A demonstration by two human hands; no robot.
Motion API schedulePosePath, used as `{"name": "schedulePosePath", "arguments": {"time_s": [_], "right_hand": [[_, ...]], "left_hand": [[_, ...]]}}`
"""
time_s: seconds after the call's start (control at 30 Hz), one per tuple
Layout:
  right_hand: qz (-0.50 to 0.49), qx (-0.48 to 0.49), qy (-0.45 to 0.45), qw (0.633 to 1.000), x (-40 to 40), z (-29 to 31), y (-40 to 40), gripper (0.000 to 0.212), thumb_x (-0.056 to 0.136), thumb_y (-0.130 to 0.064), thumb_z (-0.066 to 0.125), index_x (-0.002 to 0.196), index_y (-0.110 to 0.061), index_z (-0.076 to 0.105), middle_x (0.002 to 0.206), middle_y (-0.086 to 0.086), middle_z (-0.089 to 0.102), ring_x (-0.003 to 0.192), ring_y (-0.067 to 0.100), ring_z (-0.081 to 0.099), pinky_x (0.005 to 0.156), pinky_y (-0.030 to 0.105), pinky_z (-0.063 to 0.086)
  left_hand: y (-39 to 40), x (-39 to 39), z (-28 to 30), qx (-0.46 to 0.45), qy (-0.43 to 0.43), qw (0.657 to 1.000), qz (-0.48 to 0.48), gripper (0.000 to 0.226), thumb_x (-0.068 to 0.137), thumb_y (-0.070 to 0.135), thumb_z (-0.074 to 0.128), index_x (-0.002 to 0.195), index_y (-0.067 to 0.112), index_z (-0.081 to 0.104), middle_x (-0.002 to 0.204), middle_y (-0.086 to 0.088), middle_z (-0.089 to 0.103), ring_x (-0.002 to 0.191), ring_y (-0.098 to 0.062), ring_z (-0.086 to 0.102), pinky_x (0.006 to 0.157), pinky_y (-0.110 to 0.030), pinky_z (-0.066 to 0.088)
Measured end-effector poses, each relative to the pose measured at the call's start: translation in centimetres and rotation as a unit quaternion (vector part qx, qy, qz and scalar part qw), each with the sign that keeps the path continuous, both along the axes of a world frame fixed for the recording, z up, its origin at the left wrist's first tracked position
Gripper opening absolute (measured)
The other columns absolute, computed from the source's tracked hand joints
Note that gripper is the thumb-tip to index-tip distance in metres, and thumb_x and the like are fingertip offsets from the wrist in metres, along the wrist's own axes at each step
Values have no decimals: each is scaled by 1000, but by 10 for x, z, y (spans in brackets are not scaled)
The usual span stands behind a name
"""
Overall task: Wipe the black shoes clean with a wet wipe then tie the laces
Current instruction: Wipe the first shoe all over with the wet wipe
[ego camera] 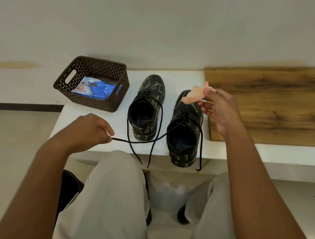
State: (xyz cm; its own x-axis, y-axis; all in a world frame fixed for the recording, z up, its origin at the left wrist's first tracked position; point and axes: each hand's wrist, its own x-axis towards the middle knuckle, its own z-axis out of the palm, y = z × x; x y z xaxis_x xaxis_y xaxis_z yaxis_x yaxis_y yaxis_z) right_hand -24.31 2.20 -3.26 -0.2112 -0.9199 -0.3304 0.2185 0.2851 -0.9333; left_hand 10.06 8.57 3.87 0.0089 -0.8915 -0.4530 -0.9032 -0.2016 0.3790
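Two black shoes with green markings stand side by side on a white bench (177,76), toes pointing away: the left shoe (152,91) and the right shoe (190,115). Their black laces are untied and trail over the bench's front edge. My left hand (90,129) pinches the end of one lace (130,141) that runs from the right shoe and is pulled out to the left across the left shoe's laces. My right hand (220,109) holds a crumpled pale wet wipe (196,94) above the right shoe's toe.
A brown perforated basket (90,100) at the bench's left end holds a blue pack of wipes (97,90). A wooden board (283,106) lies on the bench to the right of the shoes. My knees in light trousers are below the bench edge.
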Motion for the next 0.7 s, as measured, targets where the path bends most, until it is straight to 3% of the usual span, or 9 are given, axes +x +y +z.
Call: {"name": "schedulePosePath", "arguments": {"time_s": [0.17, 0.27, 0.33, 0.4, 0.47, 0.53, 0.6, 0.7], "right_hand": [[4, 3, 13, 1000, 1, -4, -1, 13, 97, -26, 72, 103, -15, 72, 96, 4, 78, 82, 17, 72, 74, 29, 58], [5, 5, 15, 1000, 0, -5, -3, 13, 97, -25, 72, 103, -14, 73, 96, 5, 78, 82, 17, 72, 74, 29, 58], [4, 5, 15, 1000, 0, -6, -4, 14, 97, -26, 72, 104, -13, 73, 95, 5, 78, 81, 17, 71, 72, 28, 57], [3, 6, 14, 1000, 0, -6, -5, 15, 97, -26, 72, 103, -13, 73, 93, 4, 78, 80, 17, 71, 69, 27, 56], [1, 5, 6, 1000, 0, -6, -7, 14, 96, -26, 72, 102, -13, 72, 92, 4, 78, 78, 17, 71, 67, 26, 55], [-1, 2, 2, 1000, -1, -5, -7, 14, 96, -25, 72, 103, -12, 71, 91, 4, 77, 77, 17, 71, 66, 25, 56], [-6, 3, -2, 1000, -1, -5, -8, 11, 97, -22, 72, 102, -13, 71, 91, 4, 77, 79, 18, 71, 66, 25, 56], [-5, 3, -2, 1000, -2, -6, -9, 11, 97, -22, 72, 103, -13, 71, 91, 3, 77, 81, 19, 70, 66, 25, 56]], "left_hand": [[-11, -52, -17, -86, 43, 993, -73, 40, 82, 26, 74, 121, 30, 65, 111, 12, 64, 100, -5, 59, 80, -17, 41], [-13, -97, -17, -139, 145, 978, -49, 30, 86, 23, 69, 116, 25, 69, 103, 14, 69, 91, 2, 63, 78, -10, 48], [-6, -125, -23, -111, 258, 960, 3, 19, 89, 19, 64, 106, 21, 72, 94, 9, 73, 87, -3, 68, 84, -22, 56], [9, -152, -30, 18, 411, 906, 98, 18, 92, 14, 61, 107, 13, 70, 98, -1, 74, 92, -12, 71, 90, -34, 57], [22, -172, -37, 149, 527, 810, 206, 20, 92, 9, 61, 111, 5, 64, 110, -12, 71, 104, -21, 68, 99, -38, 52], [23, -182, -45, 183, 592, 726, 297, 21, 92, 5, 59, 112, 0, 57, 122, -20, 63, 117, -27, 60, 107, -40, 45], [15, -188, -49, 181, 625, 664, 369, 33, 93, 3, 56, 124, -3, 51, 131, -25, 54, 125, -31, 52, 112, -42, 39], [-1, -196, -57, 194, 635, 614, 426, 52, 91, 6, 57, 137, -8, 39, 137, -27, 46, 132, -35, 44, 116, -41, 31]]}}
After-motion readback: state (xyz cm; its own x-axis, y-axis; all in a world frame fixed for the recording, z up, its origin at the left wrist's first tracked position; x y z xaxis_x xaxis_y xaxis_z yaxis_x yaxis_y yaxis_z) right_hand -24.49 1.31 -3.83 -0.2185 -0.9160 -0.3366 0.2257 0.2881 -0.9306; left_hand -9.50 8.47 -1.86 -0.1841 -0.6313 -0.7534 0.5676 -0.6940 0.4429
